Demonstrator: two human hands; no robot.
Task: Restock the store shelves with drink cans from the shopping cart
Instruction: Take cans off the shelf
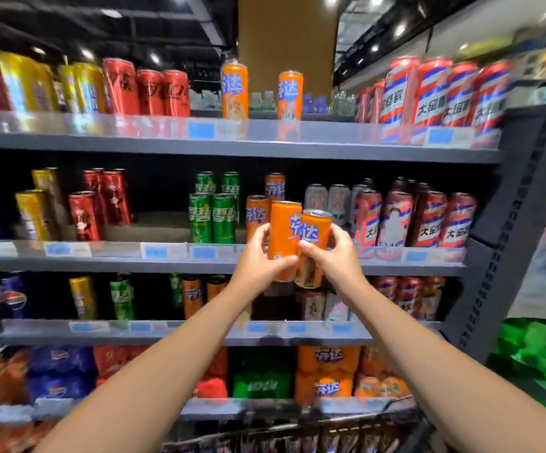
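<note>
Head view: left hand [258,256] grips one upright orange can [283,230], right hand [335,256] grips another [314,237], touching, before the second shelf [101,264] front edge, orange row [256,214] just behind-left.

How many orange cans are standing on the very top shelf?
2. One orange can stands left of the gap in the middle of the top shelf, the other orange can just to its right. More may sit hidden behind them.
</note>
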